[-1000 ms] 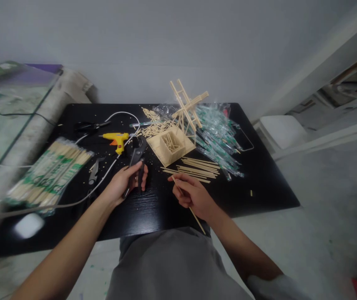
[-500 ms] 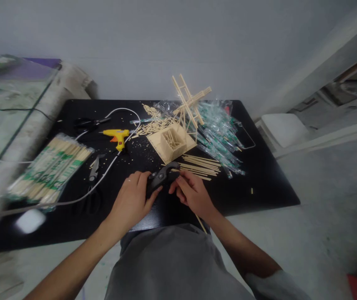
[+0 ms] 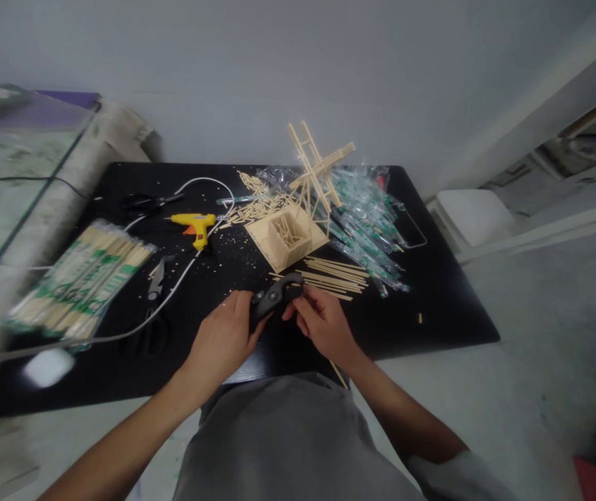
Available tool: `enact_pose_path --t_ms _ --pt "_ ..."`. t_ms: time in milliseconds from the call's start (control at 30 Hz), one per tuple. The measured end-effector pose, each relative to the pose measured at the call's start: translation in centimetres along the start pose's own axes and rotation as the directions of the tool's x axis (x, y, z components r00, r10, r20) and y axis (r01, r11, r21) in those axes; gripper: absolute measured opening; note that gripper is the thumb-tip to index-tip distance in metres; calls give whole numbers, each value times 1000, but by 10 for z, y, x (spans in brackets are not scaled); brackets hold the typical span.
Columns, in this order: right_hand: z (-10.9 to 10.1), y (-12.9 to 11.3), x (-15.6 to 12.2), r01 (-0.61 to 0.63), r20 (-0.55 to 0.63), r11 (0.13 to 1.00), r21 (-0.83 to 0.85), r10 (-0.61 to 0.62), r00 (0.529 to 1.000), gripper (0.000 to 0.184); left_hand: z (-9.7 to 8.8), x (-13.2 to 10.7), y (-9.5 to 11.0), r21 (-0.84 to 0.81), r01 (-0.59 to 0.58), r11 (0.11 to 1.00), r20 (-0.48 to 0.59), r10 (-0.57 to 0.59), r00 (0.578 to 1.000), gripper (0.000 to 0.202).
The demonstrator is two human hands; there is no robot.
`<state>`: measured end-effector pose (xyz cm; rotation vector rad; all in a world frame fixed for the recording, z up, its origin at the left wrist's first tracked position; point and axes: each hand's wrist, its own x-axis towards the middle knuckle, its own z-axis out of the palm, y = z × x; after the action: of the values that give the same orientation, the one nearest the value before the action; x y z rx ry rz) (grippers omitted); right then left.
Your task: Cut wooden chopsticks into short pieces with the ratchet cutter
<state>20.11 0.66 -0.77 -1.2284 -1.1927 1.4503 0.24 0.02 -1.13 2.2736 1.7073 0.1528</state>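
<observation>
My left hand is wrapped round the handles of black pruning shears, whose curved jaws point to the right. My right hand pinches a thin wooden stick close to those jaws; its tail end sticks out below my wrist. The stick's other end is hidden by fingers and blades. Just beyond my hands lies a row of loose wooden sticks. Behind that stands a wooden model with crossed ladder-like arms and a box of short pieces on a square base.
A yellow glue gun with a white cord lies left of the model. Near it are scissors, a folding knife and packed chopsticks. Cut stick pieces and green-white wrappers lie around the model on the black table.
The shears have turned slightly in my left hand, their jaws shifting a little to the right. My right hand keeps its pinch on the stick. The view has tilted slightly.
</observation>
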Motion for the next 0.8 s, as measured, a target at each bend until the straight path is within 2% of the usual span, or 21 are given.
enact_pose_path --t_ms 233,467,667,800 --pt "-1 -3 0 -26 25 1000 16 26 999 26 -3 2 3 52 57 997 110 -62 992 20" --pt "-1 -5 -1 -42 50 998 44 40 998 31 -1 0 -1 44 -31 999 -2 31 1000 20" --pt "-3 -1 1 -44 63 998 45 41 997 28 -5 1 0 51 46 998 118 -52 992 21" --pt "-4 -1 1 -56 72 997 50 53 996 27 -6 2 1 47 58 997 154 -64 986 22"
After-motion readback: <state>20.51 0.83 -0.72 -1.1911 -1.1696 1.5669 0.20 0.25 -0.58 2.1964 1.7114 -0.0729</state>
